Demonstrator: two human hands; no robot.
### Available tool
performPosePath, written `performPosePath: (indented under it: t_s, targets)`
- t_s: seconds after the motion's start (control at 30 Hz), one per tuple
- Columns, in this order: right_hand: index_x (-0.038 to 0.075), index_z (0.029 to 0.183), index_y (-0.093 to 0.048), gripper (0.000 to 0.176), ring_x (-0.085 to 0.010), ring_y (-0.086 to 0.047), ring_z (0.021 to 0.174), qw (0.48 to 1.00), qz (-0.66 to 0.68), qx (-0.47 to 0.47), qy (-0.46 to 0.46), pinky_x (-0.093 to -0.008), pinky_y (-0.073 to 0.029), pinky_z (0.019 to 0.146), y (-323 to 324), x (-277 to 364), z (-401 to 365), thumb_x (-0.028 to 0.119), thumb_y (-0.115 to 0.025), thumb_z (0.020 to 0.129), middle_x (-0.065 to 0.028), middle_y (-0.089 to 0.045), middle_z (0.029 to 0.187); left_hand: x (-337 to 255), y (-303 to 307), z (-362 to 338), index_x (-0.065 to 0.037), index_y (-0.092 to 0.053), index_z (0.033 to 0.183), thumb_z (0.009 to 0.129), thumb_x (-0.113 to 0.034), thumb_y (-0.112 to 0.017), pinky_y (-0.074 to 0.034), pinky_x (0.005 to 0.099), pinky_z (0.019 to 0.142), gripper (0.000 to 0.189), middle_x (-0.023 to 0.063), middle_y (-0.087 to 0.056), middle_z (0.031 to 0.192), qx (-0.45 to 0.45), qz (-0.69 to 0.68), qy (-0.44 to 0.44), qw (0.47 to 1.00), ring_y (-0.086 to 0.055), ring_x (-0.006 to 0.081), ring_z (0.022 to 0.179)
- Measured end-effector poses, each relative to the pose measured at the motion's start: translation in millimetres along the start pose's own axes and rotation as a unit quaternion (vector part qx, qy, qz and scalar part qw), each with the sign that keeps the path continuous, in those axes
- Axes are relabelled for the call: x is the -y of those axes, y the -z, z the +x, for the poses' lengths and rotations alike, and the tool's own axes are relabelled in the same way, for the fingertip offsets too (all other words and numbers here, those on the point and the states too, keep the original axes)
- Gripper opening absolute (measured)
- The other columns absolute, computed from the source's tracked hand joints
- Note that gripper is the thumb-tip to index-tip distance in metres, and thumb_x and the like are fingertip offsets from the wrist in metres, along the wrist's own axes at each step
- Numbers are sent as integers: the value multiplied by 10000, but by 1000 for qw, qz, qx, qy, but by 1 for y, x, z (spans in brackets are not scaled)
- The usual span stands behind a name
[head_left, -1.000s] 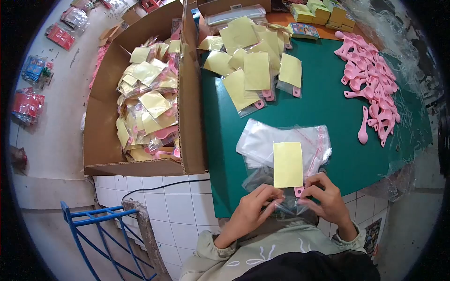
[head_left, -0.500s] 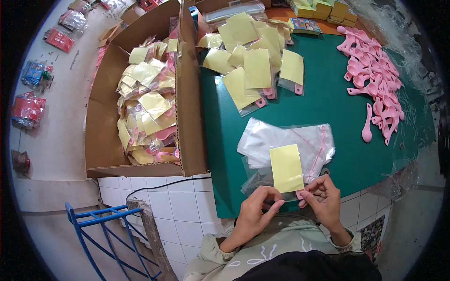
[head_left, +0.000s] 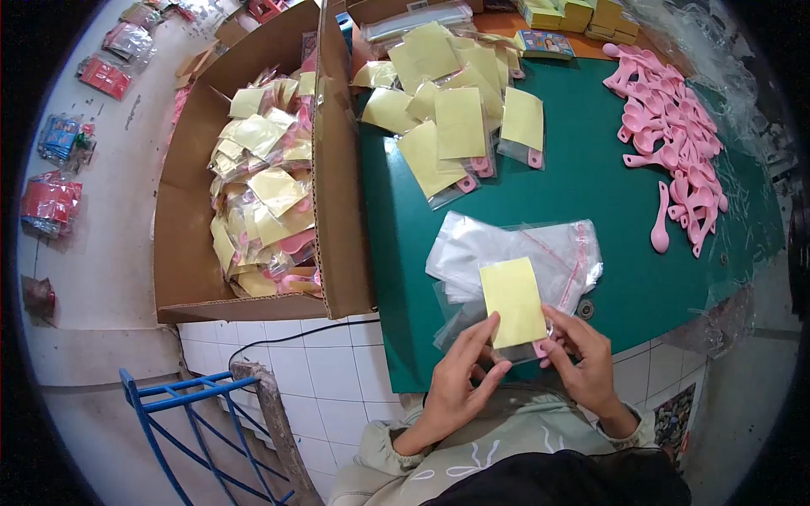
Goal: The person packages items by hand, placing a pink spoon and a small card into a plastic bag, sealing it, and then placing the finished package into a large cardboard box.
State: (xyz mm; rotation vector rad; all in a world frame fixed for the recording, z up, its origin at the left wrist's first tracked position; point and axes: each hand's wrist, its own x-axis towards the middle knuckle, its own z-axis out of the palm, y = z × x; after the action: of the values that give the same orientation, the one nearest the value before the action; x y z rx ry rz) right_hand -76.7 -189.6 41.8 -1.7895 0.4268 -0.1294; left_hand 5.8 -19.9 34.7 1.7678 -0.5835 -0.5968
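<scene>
Between both hands is a clear plastic bag holding a yellow card, with a pink spoon handle showing at the lower right corner. My left hand grips the bag's lower left edge. My right hand pinches its lower right side, by the spoon handle; the rest of the spoon is hidden behind the card. Under and beyond the packet lies a stack of clear plastic bags on the green table.
Left of the table stands a cardboard box full of packets. Loose finished-looking packets lie at the back, a pile of pink spoons at the right. Stacked yellow cards sit far back. A blue metal frame stands lower left.
The fingers of both hands have moved up along the packet's sides. The packet has shifted slightly left and up.
</scene>
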Motion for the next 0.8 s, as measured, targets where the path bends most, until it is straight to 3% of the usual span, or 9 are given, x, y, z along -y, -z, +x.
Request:
performPosePath:
  t_s: [0.13,0.17,0.23,0.3,0.43,0.53,0.63,0.73,0.8]
  targets:
    - [15,1223,-526,366,-168,-607,803,980,-66,-71,172,-279,-491,669,24,15,37,19,-539,857,-138,-587,1019,-31,19,46,-22,-413,1319,800,-27,-639,-490,282,577,566,195,-452,1278,-21,102,-147,984,-613,219,811]
    - [27,1235,-517,371,-181,-603,856,966,-76,-111,221,-295,-485,716,31,32,54,44,-528,865,-138,-585,1052,-36,24,73,-22,-444,1284,785,-60,-660,-496,314,617,545,196,-489,1222,-85,177,-216,956,-612,256,825]
    - [53,1264,-492,396,-190,-575,966,970,-107,-112,185,-302,-464,784,57,54,79,93,-531,872,-135,-573,1105,-41,34,112,-18,-491,1201,765,-114,-687,-495,366,680,488,198,-531,1126,-153,267,-271,912,-603,315,836]
    - [63,1250,-492,395,-259,-571,967,931,-298,-125,171,-333,-453,811,102,41,96,116,-550,863,-154,-568,1091,-39,38,137,-11,-521,1107,757,-157,-699,-483,406,727,419,199,-538,1047,-167,295,-251,906,-586,359,833]
    - [-19,1133,-517,358,-355,-534,911,783,-567,-249,-57,-400,-432,787,153,-28,106,138,-593,821,-187,-546,956,-23,16,118,-19,-518,994,759,-171,-694,-478,402,705,330,154,-517,924,-27,372,-139,917,-583,326,802]
    - [-43,1134,-502,379,-336,-537,888,830,-512,-220,23,-397,-426,756,169,-65,115,111,-589,799,-187,-535,952,-3,7,120,-30,-525,943,757,-153,-691,-474,395,691,278,135,-502,887,0,349,-147,926,-583,307,785]
    - [-39,1148,-485,388,-329,-535,841,887,-415,-204,-1,-396,-423,725,177,-67,118,65,-560,782,-185,-531,946,5,7,129,-35,-528,894,747,-115,-692,-471,379,689,235,120,-493,863,27,238,-197,951,-580,292,782]
    - [-29,1173,-468,395,-291,-544,797,845,-489,-197,87,-372,-422,686,180,-73,121,40,-535,789,-170,-521,868,4,8,131,-37,-532,869,733,-86,-697,-468,358,703,219,109,-515,856,34,188,-215,958,-577,280,794]
    - [-14,1153,-486,330,-237,-543,757,876,-397,-255,102,-337,-419,674,170,-59,118,51,-513,830,-144,-508,832,-1,11,132,-36,-541,875,725,-70,-698,-465,343,721,220,101,-545,845,46,166,-219,961,-578,268,813]
